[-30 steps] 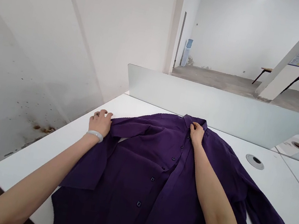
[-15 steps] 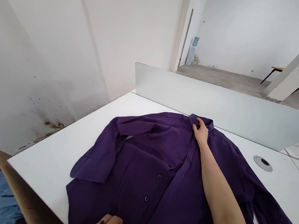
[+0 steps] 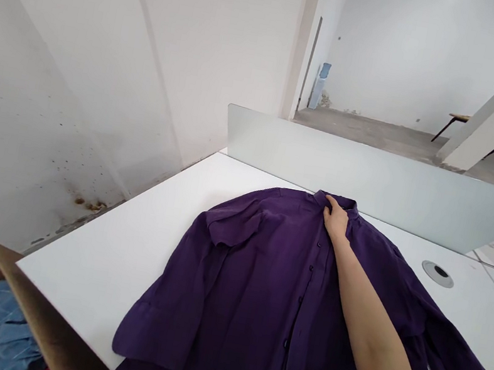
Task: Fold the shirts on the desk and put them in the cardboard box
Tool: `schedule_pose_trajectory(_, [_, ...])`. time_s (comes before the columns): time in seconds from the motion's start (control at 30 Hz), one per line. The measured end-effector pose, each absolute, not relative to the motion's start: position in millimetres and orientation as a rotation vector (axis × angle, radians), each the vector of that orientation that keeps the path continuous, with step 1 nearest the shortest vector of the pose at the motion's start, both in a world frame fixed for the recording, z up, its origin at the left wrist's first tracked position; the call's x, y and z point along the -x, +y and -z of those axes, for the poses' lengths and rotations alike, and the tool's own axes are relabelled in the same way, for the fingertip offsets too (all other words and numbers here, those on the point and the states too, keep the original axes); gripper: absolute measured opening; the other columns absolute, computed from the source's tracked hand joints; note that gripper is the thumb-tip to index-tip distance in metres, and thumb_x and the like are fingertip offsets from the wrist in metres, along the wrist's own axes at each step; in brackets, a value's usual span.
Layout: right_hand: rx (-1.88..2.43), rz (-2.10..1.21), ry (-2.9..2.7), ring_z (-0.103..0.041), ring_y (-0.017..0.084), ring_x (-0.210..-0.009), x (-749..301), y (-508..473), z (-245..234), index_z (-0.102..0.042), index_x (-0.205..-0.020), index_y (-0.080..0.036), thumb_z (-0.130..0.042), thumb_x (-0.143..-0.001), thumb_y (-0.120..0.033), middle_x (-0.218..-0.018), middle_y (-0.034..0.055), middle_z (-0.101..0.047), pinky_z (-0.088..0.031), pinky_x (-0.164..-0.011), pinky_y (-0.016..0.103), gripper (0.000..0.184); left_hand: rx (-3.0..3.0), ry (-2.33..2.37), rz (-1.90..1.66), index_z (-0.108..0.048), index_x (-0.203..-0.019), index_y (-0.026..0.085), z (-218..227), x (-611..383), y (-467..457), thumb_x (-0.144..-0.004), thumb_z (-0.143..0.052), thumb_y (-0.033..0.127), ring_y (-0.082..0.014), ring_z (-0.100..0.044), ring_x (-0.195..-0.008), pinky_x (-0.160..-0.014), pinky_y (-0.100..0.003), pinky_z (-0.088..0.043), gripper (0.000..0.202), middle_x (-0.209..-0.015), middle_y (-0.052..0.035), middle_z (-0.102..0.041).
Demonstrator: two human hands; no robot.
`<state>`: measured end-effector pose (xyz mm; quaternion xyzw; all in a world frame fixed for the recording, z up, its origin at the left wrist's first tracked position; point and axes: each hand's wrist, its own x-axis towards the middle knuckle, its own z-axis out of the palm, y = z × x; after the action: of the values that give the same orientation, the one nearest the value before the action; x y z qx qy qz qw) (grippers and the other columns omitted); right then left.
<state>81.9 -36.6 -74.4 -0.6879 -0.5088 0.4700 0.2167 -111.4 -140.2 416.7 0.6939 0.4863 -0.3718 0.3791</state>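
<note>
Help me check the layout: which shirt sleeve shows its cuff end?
The sleeve on the picture's left: its cuff end is visible, whereas the other sleeve runs out of the picture at lower right.

A white table point(image 3: 146, 237) carries a purple shirt point(image 3: 261, 264), spread front up with its collar point(image 3: 320, 196) near the far edge. A round cable grommet point(image 3: 438, 274) (pale-rimmed, dark in the middle) is set into the surface, right of the shirt and apart from it.
</note>
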Motion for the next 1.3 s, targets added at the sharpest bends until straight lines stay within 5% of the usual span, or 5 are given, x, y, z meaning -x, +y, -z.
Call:
schedule_pose_trajectory(0.27, [1.866,-1.301,-1.438,-0.058,0.028,-0.103,-87,-31,73,-0.054,-0.129,-0.010,-0.043,-0.080,-0.022,-0.117,0.0167,-0.062,-0.044,-0.094,0.045,0.052,-1.862,1.218,0.754,-0.065,-0.107,0.047,-379,101,-97,-0.085,-0.037,0.039,-0.0165,-0.066,-0.093,-0.074,-0.033,-0.054,0.037,-0.091,0.0058,-0.071])
schedule_pose_trajectory(0.43, [1.872,-1.021,-1.763,-0.034,0.040,-0.130,-84,-31,24,-0.047,-0.134,-0.011,-0.049,-0.076,-0.018,-0.150,0.0197,-0.027,-0.038,-0.097,0.055,0.058,-1.977,1.484,0.761,-0.062,-0.116,0.020,-288,84,-83,-0.091,-0.038,0.018,-0.0222,-0.053,-0.117,-0.101,-0.042,-0.043,0.035,-0.123,-0.0107,-0.058])
schedule_pose_trajectory(0.8, [1.670,-1.304,-2.071,-0.035,0.031,-0.134,-65,-79,22,-0.046,-0.134,-0.006,-0.032,-0.093,-0.050,-0.143,0.0209,-0.041,-0.028,-0.108,0.050,0.061,-1.907,1.402,1.077,-0.034,-0.144,0.013,-95,116,-10,-0.098,-0.027,0.041,-0.0311,-0.022,-0.141,-0.113,-0.049,-0.023,0.054,-0.153,-0.0138,-0.029])
schedule_pose_trajectory(1.1, [1.575,-1.376,-2.140,-0.029,0.031,-0.138,-78,-73,14,-0.042,-0.139,-0.008,-0.034,-0.092,-0.054,-0.149,0.0189,-0.034,-0.024,-0.111,0.053,0.066,-1.973,1.310,1.093,-0.031,-0.146,0.019,-107,134,2,-0.098,-0.027,0.046,-0.0301,-0.014,-0.143,-0.113,-0.052,-0.019,0.056,-0.155,-0.0105,-0.024])
schedule_pose_trajectory(1.3, [1.009,-1.357,-2.182,-0.022,0.026,-0.142,-106,-120,-120,-0.039,-0.142,-0.018,-0.041,-0.093,-0.043,-0.154,0.0108,-0.026,-0.023,-0.113,0.053,0.055,-2.279,1.120,0.908,-0.043,-0.138,0.021,-208,116,-38,-0.096,-0.039,0.025,-0.0248,-0.015,-0.143,-0.114,-0.045,-0.018,0.042,-0.150,-0.0085,-0.035])
